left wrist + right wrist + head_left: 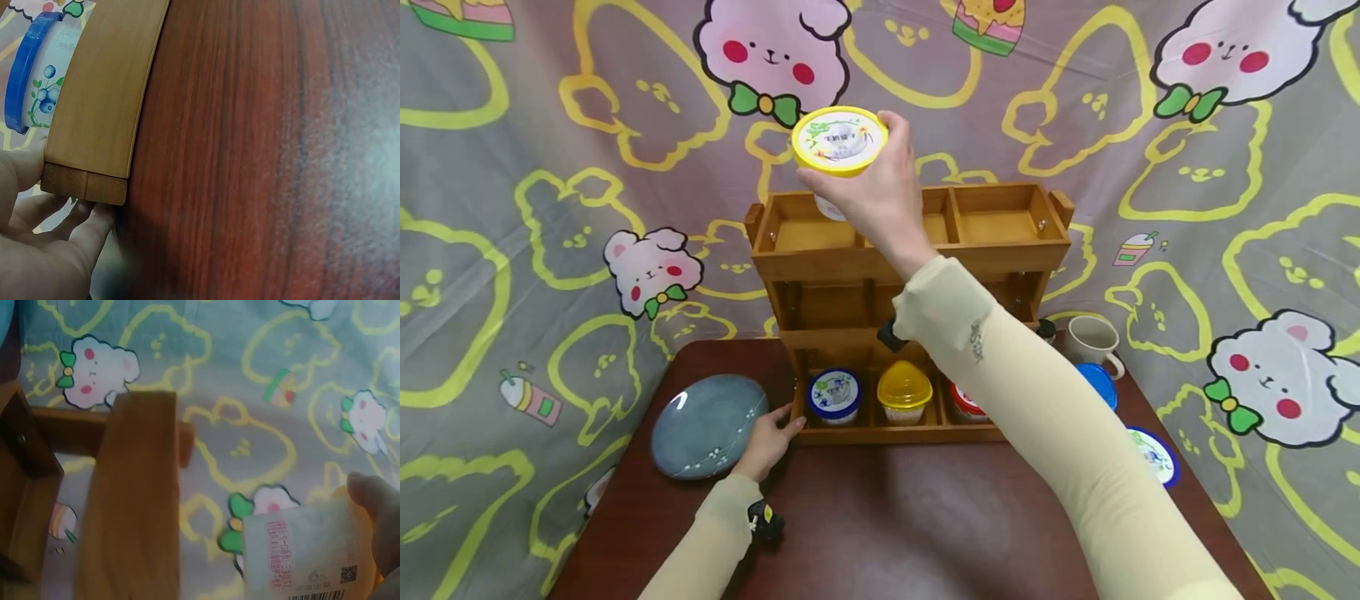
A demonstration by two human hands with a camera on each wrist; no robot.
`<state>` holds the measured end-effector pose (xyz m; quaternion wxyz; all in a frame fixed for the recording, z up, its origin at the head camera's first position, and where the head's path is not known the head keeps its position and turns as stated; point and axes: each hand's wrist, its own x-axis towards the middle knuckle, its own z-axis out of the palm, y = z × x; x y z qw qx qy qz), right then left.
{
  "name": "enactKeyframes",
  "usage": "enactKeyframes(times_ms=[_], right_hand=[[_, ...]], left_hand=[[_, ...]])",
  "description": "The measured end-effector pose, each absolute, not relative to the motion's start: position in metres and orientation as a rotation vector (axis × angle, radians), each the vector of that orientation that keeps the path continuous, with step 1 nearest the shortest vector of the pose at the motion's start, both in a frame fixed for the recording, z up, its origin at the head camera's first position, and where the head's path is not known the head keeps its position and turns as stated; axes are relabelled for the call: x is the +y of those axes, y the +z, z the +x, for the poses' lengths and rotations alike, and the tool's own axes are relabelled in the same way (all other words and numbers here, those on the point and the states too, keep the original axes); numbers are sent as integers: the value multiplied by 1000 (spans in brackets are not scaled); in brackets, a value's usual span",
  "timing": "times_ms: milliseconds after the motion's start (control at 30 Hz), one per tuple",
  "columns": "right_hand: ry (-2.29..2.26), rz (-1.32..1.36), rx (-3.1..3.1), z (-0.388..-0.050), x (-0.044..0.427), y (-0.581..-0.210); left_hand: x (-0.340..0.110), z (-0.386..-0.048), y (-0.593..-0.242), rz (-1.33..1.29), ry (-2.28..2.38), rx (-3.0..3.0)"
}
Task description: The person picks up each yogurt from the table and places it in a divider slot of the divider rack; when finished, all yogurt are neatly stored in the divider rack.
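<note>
High over the top tier of a three-tier wooden rack (pixel 910 265), my right hand (pixel 886 192) grips a round tub with a yellow lid (pixel 840 140) from its right side. The tub's white printed wall (pixel 294 556) shows in the right wrist view, apart from the wood. At the rack's lower left front corner is my left hand (pixel 766 446). In the left wrist view its thumb and fingers hold the end of the front board (pixel 106 94). The bottom tier carries a blue-lidded tub (pixel 835 393), a yellow-lidded tub (pixel 905 390) and a red-lidded tub (pixel 964 402), partly behind my right sleeve.
A blue-grey plate (pixel 709 429) lies left of the rack on the dark wooden table (pixel 880 517). On the right stand a mug (pixel 1092 337), a blue-lidded container (pixel 1097 383) and another blue-rimmed tub (pixel 1153 454). A patterned curtain (pixel 550 275) surrounds the table.
</note>
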<state>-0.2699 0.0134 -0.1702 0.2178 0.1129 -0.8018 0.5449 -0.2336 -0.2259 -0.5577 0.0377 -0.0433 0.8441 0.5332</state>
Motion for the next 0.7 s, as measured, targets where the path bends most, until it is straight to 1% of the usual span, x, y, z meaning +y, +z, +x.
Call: enactKeyframes(times_ms=[267,700], right_hand=[[1301,173,-2354,-281,-23,-183],[1186,93,-2452,-288,-41,-202]], left_hand=[[-227,-234,-560,-105,1663,2565],[-224,-232,-556,-132,1654,2583]])
